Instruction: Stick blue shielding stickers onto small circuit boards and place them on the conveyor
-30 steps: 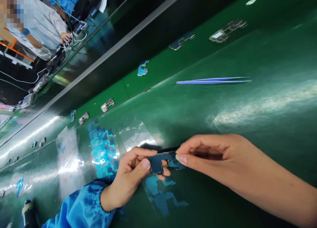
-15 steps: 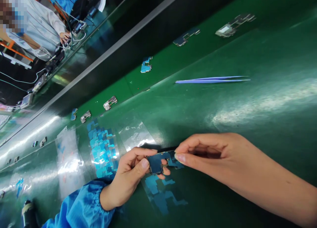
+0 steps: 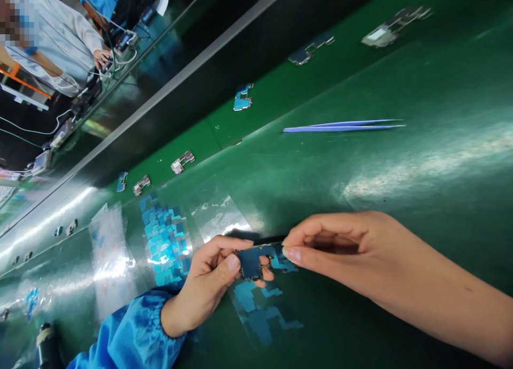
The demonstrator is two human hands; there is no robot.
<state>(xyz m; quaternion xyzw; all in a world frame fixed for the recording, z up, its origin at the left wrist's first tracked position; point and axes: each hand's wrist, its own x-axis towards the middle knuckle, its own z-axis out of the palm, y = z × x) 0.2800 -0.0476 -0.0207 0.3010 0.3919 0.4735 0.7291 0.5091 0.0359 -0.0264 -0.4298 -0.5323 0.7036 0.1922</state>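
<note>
Okay, the left hand [image 3: 204, 286], in a blue elastic-cuffed sleeve [image 3: 128, 331], grasps a small dark-blue shielded circuit board [image 3: 252, 262] between thumb and curled fingers. The bare right hand [image 3: 324, 246] pinches the board's other end between thumb and index finger, so both hands are closed on it. The board sits low over a clear plastic film with blue foil pieces [image 3: 256, 313] on a green anti-static mat [image 3: 420, 80]; cannot tell whether it touches the film. Just beside the left hand lies a clear film sheet packed with blue foil squares [image 3: 166, 240]. Slim blue tweezers [image 3: 343, 127] lie on the mat, well apart from both hands, nearer the right one. Small blue and silver metal board pieces [image 3: 242, 97] sit in a line further along the mat. A black cylindrical bottle [image 3: 47, 346] stands at the lower left. Across the bench, a co-worker in a pale smock [image 3: 56, 48] has a hand [image 3: 102, 59] at a cabled device [image 3: 125, 41].
</note>
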